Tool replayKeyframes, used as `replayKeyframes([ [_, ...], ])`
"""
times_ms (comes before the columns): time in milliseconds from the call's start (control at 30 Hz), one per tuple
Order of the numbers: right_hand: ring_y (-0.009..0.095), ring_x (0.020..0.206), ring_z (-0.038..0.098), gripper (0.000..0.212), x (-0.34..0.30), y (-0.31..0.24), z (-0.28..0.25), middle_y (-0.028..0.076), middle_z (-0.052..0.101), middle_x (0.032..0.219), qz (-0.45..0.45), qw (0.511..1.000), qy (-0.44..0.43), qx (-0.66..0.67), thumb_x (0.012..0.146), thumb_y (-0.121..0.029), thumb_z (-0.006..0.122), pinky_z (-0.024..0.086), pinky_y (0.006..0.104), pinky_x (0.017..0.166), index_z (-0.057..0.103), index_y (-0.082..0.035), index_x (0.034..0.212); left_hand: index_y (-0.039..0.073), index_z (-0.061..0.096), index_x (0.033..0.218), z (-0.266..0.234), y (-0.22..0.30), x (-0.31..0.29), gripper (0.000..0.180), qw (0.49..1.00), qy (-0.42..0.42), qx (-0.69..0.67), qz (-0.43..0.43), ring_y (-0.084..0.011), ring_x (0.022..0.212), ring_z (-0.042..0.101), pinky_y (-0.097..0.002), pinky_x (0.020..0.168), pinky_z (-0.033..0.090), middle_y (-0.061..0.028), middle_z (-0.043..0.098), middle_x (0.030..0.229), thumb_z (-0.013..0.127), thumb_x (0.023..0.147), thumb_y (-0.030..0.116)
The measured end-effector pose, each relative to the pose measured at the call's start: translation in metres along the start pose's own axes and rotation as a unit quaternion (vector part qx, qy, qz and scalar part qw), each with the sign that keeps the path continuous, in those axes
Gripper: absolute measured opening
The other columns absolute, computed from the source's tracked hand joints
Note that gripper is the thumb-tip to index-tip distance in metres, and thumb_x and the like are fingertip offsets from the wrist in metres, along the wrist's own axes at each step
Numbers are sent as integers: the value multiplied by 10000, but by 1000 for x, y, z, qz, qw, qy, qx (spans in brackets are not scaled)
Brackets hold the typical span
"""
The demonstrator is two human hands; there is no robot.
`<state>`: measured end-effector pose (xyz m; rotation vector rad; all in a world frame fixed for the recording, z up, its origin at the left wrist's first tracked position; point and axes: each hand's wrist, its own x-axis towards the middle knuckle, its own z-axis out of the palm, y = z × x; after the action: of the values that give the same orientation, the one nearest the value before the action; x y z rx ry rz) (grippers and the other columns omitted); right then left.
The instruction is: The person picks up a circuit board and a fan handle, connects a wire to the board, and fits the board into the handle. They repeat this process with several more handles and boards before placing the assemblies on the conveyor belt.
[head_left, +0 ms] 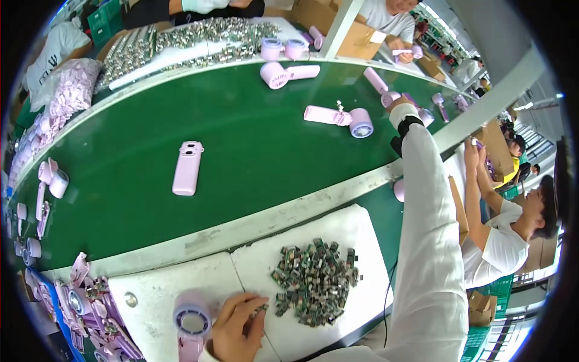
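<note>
My left hand (238, 329) is over the white work surface at the lower middle, its thumb and fingers pinching a small circuit board (260, 310). Just left of it lies a lilac handheld fan (192, 320), its round head upward and its handle partly cut off by the lower edge. A heap of small circuit boards (316, 283) lies right of that hand. My right arm stretches far across the green belt, a black band at the wrist. At its end my right hand (400, 103) closes on the head of a lilac fan (376, 81); its fingers are partly hidden.
The green conveyor belt (241, 151) carries a lilac fan casing (188, 169) and an opened fan (338, 117). Lilac parts (99, 308) fill a blue-edged bin at lower left. A slanting white post (482, 105) stands right of my arm. Several people work nearby.
</note>
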<state>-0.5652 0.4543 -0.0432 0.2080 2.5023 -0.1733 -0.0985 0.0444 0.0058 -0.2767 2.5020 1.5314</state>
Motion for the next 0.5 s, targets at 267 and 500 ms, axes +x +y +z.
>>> replayKeyframes([
  [267,380,1250,569,675,15,27,-29,189,560,1395,179,925,317,-112,891,-588,574,461,473,1042,570,-103,1360,-25,693,1033,4,-8,-5,166,989,-6,-135,55,-122,608,664,-230,463,523,-134,623,1140,629,890,-78],
  [500,344,1257,574,681,-28,-14,-59,239,573,1360,159,885,433,62,904,-624,537,480,436,1026,614,-83,1310,14,697,1086,8,-16,3,243,995,21,-43,93,-130,559,629,-245,485,468,-142,640,1137,648,864,-72],
])
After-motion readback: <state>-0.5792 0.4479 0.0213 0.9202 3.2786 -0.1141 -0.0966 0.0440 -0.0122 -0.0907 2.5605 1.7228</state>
